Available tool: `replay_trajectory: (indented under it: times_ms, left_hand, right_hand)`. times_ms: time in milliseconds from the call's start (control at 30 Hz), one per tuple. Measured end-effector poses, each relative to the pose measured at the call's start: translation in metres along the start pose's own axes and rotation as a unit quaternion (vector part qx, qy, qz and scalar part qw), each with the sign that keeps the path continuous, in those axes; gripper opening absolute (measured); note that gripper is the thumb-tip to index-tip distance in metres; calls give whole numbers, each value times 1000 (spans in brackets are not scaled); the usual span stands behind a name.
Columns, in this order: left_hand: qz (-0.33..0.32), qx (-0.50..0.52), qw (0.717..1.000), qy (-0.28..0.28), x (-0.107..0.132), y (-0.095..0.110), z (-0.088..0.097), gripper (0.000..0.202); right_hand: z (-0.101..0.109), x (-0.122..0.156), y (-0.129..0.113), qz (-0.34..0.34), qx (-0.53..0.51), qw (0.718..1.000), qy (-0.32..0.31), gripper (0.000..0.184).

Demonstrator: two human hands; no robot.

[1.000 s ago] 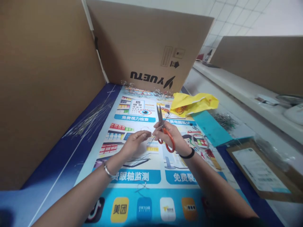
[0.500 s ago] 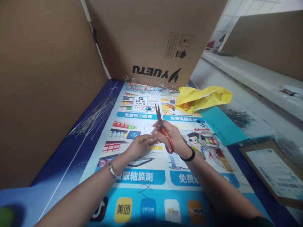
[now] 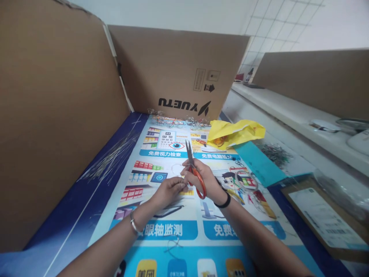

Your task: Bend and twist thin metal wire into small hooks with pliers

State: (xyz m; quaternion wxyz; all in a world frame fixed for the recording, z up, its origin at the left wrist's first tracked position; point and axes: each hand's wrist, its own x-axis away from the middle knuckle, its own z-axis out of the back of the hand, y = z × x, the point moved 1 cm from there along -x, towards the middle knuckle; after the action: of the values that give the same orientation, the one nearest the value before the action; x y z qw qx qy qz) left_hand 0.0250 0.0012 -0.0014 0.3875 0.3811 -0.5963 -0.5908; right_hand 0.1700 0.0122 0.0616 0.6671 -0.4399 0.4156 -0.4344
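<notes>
My right hand (image 3: 201, 179) is closed around a pair of scissors (image 3: 198, 182) with orange handles, the dark blades pointing away from me. Its thumb and fingertips also press near a thin wire (image 3: 173, 166), which curves out to the left in a loop. Close beside it, the fingers of my left hand (image 3: 171, 189) are pinched together on the wire; its end is too fine to make out. A bent piece of thin wire (image 3: 173, 243) lies on the printed sheet (image 3: 170, 211) nearer to me.
A bundle of straight wires (image 3: 111, 157) lies on the left. Cardboard panels (image 3: 173, 57) stand at the left and back. Tangled wire scraps (image 3: 173, 118) line the back panel. On the right are a yellow bag (image 3: 239, 130), a wire coil (image 3: 246, 181) and a labelled carton (image 3: 323, 219).
The camera view has tilted up, so more wall shows above the back panel. Both hands stay close together with the scissors and wire held much as before.
</notes>
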Motion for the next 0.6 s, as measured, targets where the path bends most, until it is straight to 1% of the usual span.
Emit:
replay_trajectory:
  times_ms: [133, 200, 400, 533, 600]
  left_hand:
    - [-21, -17, 1000, -8, 1, 5, 0, 25]
    - [-26, -32, 999, -9, 1, 7, 0, 24]
    - [-31, -74, 997, -15, 3, 14, -1, 23]
    - [-35, -89, 995, -7, 3, 14, -2, 23]
    - [-38, -92, 995, -5, 3, 11, -2, 24]
  right_hand:
    - [0, 1, -8, 5, -19, 1000, 11, 21]
    - [4, 2, -16, 16, -39, 998, 39, 23]
    - [30, 3, -41, 81, -67, 983, 148, 23]
    - [53, 3, -50, 129, -47, 958, 252, 21]
    - [66, 3, -54, 147, -36, 945, 291, 19]
